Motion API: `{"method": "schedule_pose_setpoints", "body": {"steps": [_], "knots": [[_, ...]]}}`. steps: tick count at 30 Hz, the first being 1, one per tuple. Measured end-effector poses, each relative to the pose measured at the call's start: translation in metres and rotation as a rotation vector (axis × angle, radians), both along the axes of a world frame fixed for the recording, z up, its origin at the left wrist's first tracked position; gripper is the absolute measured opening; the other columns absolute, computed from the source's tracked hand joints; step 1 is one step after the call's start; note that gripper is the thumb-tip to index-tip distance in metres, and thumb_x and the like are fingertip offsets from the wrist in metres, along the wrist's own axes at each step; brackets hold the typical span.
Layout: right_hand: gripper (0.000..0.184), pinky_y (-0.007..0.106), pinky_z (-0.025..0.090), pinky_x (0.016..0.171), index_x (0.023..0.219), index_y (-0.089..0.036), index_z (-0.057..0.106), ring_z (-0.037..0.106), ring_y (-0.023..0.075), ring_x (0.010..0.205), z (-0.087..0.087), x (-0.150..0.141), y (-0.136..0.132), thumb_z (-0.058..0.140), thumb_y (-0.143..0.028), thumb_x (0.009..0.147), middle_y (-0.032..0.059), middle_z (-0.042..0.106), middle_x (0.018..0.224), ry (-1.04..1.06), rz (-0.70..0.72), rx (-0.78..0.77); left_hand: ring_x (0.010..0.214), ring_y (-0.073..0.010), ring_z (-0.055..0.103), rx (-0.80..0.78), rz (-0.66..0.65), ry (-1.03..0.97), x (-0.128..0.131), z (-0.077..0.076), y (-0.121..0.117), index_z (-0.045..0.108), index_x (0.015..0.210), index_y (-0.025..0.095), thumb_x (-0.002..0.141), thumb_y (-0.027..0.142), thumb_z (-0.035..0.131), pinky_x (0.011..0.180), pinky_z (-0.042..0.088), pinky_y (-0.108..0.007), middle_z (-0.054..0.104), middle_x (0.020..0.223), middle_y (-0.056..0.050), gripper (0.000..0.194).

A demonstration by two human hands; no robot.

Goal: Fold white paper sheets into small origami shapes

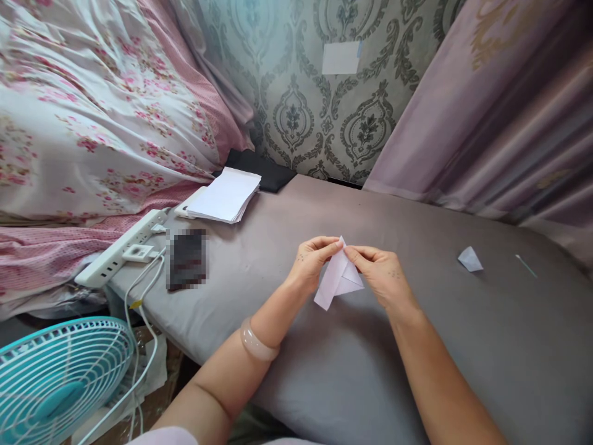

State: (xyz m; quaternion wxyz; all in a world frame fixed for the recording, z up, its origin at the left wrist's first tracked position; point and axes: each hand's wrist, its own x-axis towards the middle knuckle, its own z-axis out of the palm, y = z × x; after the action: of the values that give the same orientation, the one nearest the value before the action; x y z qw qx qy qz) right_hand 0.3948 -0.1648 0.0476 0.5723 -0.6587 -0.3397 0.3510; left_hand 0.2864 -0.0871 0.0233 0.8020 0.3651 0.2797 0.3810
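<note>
A partly folded sheet of white paper (336,281) hangs between my two hands over the grey-covered surface. Its pointed tip faces away from me, and a straight strip and a triangular flap spread toward me. Near the tip, my left hand (311,262) pinches the left edge between thumb and fingers. My right hand (377,269) pinches the right edge close to the same tip, its thumb almost meeting the left one. The fingertips behind the paper are hidden. A pale bangle (257,341) circles my left forearm.
Off to the right lie a small folded paper piece (471,259) and a thin pale strip (527,266). A paper stack (227,194) rests at the back left, near a blurred dark object (187,259), a power strip (121,248) with cables, and a turquoise fan (65,383).
</note>
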Motion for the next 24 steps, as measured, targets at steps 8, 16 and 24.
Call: {"method": "schedule_pose_setpoints", "body": {"steps": [8,16,24], "knots": [[0.039,0.025,0.043,0.054,0.077,-0.015,0.074,0.058,0.0128,0.056,-0.009,0.005,0.004,0.077,-0.050,0.059,0.0045,0.071,0.069,0.051,0.029,-0.122,0.059,-0.0072,0.050,0.142,-0.067,0.151,0.000,-0.012,0.008,0.066,0.068,0.013,0.060,0.037,0.081,0.060,0.038,-0.023,0.059,0.066,0.000,0.030],[0.027,0.025,0.044,0.054,0.069,-0.017,0.071,0.057,0.0118,0.054,-0.026,0.008,0.010,0.079,-0.039,0.058,0.0025,0.069,0.064,0.202,0.060,-0.159,0.054,-0.0088,0.050,0.168,-0.050,0.199,0.004,-0.026,0.015,0.064,0.063,0.012,0.056,0.038,0.082,0.058,0.039,-0.025,0.058,0.059,-0.001,0.033],[0.024,0.026,0.045,0.053,0.066,-0.015,0.069,0.058,0.0125,0.053,-0.033,0.015,0.012,0.081,-0.033,0.055,0.0026,0.068,0.061,0.308,0.026,-0.215,0.059,-0.0112,0.056,0.157,-0.182,0.207,0.001,-0.031,0.023,0.068,0.070,0.010,0.056,0.033,0.082,0.064,0.045,-0.028,0.063,0.065,-0.004,0.031]]}}
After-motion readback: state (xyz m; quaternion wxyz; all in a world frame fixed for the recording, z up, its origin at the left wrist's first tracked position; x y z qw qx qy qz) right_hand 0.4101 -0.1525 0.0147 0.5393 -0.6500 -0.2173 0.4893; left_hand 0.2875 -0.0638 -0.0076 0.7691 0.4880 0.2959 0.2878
